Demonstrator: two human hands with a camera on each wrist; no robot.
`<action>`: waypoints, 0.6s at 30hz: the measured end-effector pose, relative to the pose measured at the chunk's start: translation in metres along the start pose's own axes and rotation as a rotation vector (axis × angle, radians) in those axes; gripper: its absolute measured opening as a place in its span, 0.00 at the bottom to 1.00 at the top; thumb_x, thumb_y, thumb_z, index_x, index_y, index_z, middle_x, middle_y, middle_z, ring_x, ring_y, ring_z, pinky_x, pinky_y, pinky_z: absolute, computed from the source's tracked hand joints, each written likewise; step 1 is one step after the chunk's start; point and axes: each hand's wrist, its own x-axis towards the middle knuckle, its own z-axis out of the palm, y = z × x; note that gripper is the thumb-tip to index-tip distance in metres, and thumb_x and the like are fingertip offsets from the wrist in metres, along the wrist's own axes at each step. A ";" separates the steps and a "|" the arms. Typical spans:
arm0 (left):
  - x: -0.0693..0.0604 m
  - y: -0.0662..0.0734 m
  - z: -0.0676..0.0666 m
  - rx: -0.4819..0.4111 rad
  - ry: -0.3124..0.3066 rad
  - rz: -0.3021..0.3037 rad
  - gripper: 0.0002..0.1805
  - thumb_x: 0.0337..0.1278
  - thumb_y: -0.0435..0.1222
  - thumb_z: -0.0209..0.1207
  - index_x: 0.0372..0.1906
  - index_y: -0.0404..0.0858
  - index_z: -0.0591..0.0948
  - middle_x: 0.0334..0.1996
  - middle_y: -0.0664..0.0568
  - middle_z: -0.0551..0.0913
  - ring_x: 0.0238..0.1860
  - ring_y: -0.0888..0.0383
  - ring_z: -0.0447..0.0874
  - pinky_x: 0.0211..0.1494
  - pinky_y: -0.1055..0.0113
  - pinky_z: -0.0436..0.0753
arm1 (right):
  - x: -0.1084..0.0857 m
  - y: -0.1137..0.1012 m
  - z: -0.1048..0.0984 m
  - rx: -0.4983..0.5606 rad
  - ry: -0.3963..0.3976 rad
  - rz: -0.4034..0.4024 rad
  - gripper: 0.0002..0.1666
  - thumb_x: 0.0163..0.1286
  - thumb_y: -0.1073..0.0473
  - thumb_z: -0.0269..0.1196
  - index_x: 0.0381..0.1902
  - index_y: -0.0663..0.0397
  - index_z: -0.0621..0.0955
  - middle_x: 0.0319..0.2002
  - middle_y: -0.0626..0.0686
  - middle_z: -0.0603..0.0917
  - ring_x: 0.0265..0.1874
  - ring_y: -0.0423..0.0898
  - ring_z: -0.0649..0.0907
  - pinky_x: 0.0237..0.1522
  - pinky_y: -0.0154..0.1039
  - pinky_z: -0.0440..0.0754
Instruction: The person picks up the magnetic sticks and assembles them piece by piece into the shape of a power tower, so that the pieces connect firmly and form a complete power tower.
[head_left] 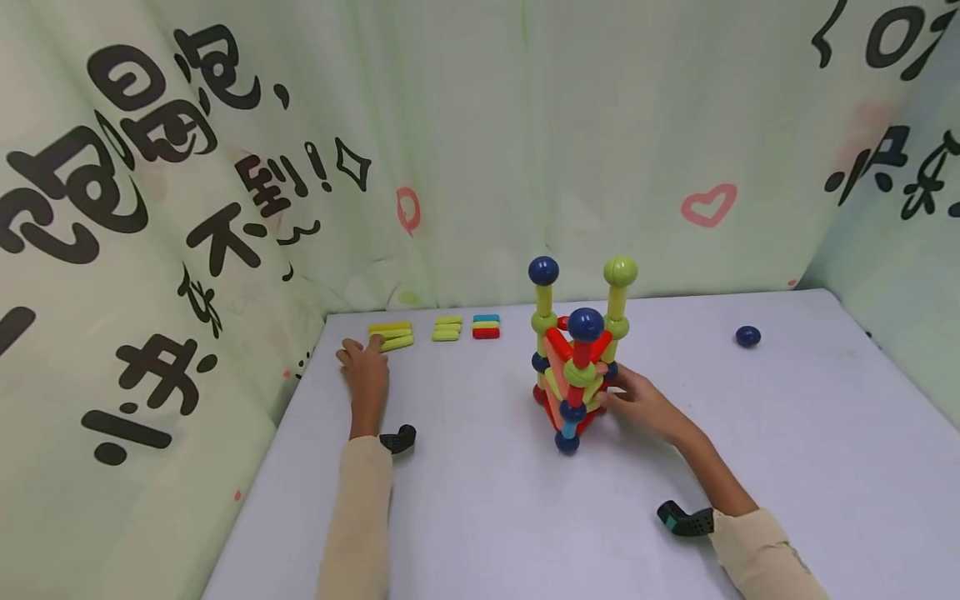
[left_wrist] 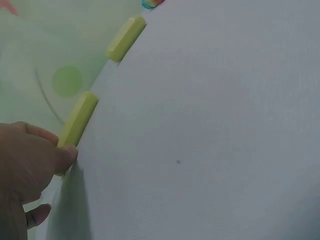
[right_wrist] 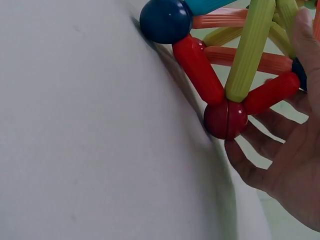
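Left hand [head_left: 366, 377] pinches one stick [left_wrist: 78, 119], right hand [head_left: 648, 405] holds one tower [head_left: 579, 372]. Three stick groups [head_left: 447, 328] far left, one loose ball [head_left: 747, 336] right.

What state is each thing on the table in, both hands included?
Multicoloured tower of glossy balls and rods: assembled, standing upright
Yellow-green ribbed rod: pinched, not joined to the tower
Left hand: pinching that rod
Right hand: holding the tower's side
Yellow rods beside the left hand: lying loose
Middle group of yellow-green rods: lying loose
Blue, yellow and red rods: lying side by side
Glossy dark blue ball: lying alone
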 end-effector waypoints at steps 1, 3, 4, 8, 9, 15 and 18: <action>0.000 -0.001 0.000 0.001 0.003 0.016 0.18 0.64 0.32 0.60 0.58 0.38 0.77 0.52 0.34 0.64 0.54 0.38 0.60 0.46 0.45 0.72 | -0.001 0.002 0.001 0.004 -0.039 0.010 0.37 0.72 0.56 0.60 0.71 0.66 0.61 0.65 0.69 0.70 0.63 0.67 0.72 0.60 0.60 0.75; 0.001 -0.004 -0.002 0.020 0.001 0.056 0.16 0.63 0.34 0.61 0.54 0.36 0.77 0.52 0.34 0.65 0.55 0.37 0.62 0.46 0.44 0.73 | -0.001 0.006 0.003 0.011 -0.090 0.031 0.40 0.68 0.54 0.64 0.71 0.64 0.61 0.64 0.67 0.72 0.62 0.65 0.74 0.60 0.56 0.77; 0.002 -0.004 -0.002 0.031 -0.001 0.078 0.15 0.62 0.34 0.62 0.53 0.35 0.77 0.52 0.34 0.67 0.54 0.37 0.64 0.46 0.44 0.74 | -0.001 0.007 0.004 0.012 -0.102 0.039 0.41 0.67 0.53 0.66 0.71 0.62 0.62 0.64 0.66 0.72 0.61 0.63 0.74 0.59 0.54 0.78; 0.004 -0.005 -0.005 0.094 -0.020 0.143 0.14 0.59 0.35 0.65 0.46 0.31 0.79 0.48 0.35 0.78 0.49 0.37 0.74 0.45 0.45 0.79 | 0.002 0.009 0.005 0.008 -0.110 0.041 0.44 0.63 0.52 0.69 0.71 0.59 0.62 0.63 0.64 0.74 0.61 0.61 0.75 0.58 0.50 0.79; 0.003 -0.004 -0.005 0.095 -0.026 0.141 0.14 0.58 0.34 0.65 0.46 0.30 0.80 0.48 0.35 0.80 0.48 0.38 0.76 0.45 0.46 0.79 | 0.002 0.009 0.006 -0.002 -0.107 0.042 0.44 0.63 0.52 0.69 0.70 0.60 0.62 0.62 0.64 0.74 0.60 0.61 0.76 0.58 0.51 0.80; -0.012 0.027 -0.011 -0.206 -0.027 0.023 0.15 0.61 0.30 0.60 0.51 0.27 0.82 0.46 0.34 0.80 0.48 0.39 0.78 0.47 0.50 0.79 | -0.001 0.010 0.011 -0.088 -0.083 0.084 0.43 0.60 0.50 0.71 0.65 0.65 0.67 0.56 0.64 0.79 0.54 0.58 0.80 0.53 0.49 0.82; -0.023 0.065 -0.027 -0.578 -0.111 -0.017 0.15 0.64 0.32 0.59 0.52 0.28 0.80 0.44 0.37 0.81 0.46 0.44 0.79 0.46 0.58 0.78 | -0.001 0.010 0.013 -0.111 -0.070 0.082 0.41 0.59 0.50 0.72 0.63 0.65 0.69 0.54 0.63 0.80 0.51 0.55 0.81 0.50 0.47 0.83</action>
